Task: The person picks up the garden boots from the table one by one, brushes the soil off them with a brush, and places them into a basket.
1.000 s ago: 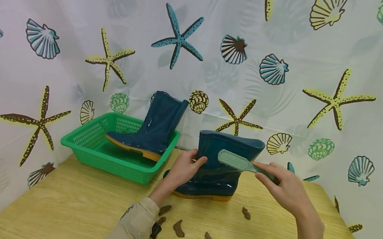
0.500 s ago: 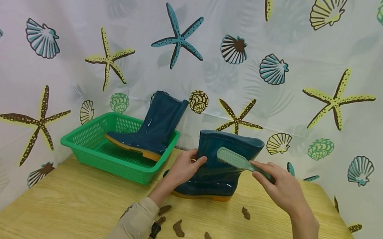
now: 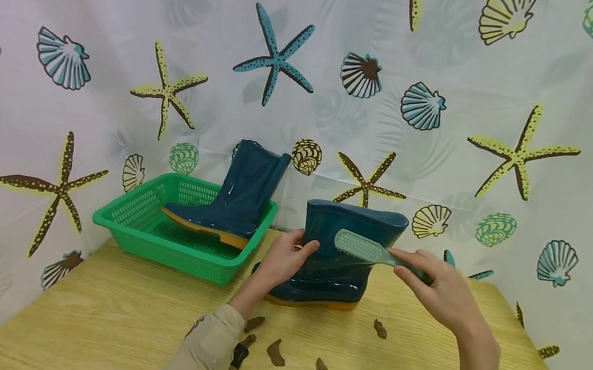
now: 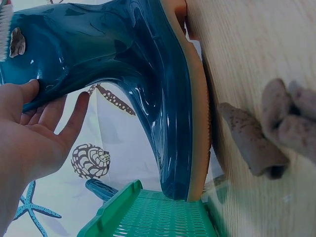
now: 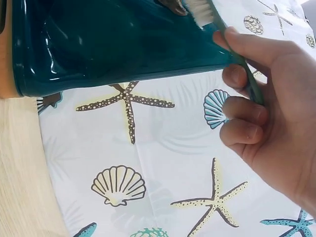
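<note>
A dark blue rain boot [image 3: 337, 282] with an orange sole stands upright on the table. My left hand [image 3: 285, 259] grips the front edge of its shaft, thumb on the near side and fingers behind. My right hand [image 3: 441, 289] holds a pale green scrubbing brush [image 3: 360, 246] by its handle, head against or close to the upper shaft. White bristles [image 5: 198, 11] face the boot in the right wrist view. Beside them a brown clump [image 4: 17, 42] clings to the shaft in the left wrist view; the brush hides it from the head view.
A green plastic basket [image 3: 176, 260] at the left holds a second blue boot [image 3: 246, 191], leaning back. Several brown clumps [image 3: 276, 352] lie on the wooden table [image 3: 119, 317] in front of the boot. A shell-patterned curtain [image 3: 314, 39] hangs behind and at the sides.
The brush in my right hand shifted slightly left, then back right and a little down along the shaft. My left hand and the boot have stayed nearly still.
</note>
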`<state>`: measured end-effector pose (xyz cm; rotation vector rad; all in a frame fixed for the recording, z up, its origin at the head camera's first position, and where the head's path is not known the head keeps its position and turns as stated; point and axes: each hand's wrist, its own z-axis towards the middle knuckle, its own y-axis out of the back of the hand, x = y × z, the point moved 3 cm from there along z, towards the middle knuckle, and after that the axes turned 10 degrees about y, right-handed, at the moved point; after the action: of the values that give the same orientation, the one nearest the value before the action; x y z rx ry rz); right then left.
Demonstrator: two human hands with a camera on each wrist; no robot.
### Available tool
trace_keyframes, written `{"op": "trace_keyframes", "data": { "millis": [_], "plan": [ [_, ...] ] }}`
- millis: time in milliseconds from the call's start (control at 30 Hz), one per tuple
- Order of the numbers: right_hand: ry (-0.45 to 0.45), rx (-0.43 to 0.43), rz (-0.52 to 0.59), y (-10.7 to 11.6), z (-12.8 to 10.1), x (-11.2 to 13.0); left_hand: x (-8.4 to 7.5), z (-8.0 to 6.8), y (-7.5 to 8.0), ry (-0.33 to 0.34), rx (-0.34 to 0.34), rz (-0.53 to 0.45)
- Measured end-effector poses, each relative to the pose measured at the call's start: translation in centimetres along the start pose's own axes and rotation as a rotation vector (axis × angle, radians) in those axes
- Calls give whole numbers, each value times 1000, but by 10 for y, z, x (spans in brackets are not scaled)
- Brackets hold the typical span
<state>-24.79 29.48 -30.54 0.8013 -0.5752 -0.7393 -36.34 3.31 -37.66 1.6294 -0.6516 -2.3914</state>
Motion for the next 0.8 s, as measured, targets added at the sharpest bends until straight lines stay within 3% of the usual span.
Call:
{"op": "trace_keyframes", "data": {
  "millis": [133,267,400,700,800],
  "plan": [
    [8,-90,-73,6,0,2,0,1,0,0,3,2],
    [-37,-11,-97,1,2,1,2,1,0,-8,12,-9],
    [-64,73,-53,-6,1,-1,3,1,0,-3,23,-16],
    [-53,125,8,-9,1,-2,3,1,0,-2,14,9],
    [-22,74,21,-3,-1,-1,2,2,0,-7,12,0]
  ]
}}
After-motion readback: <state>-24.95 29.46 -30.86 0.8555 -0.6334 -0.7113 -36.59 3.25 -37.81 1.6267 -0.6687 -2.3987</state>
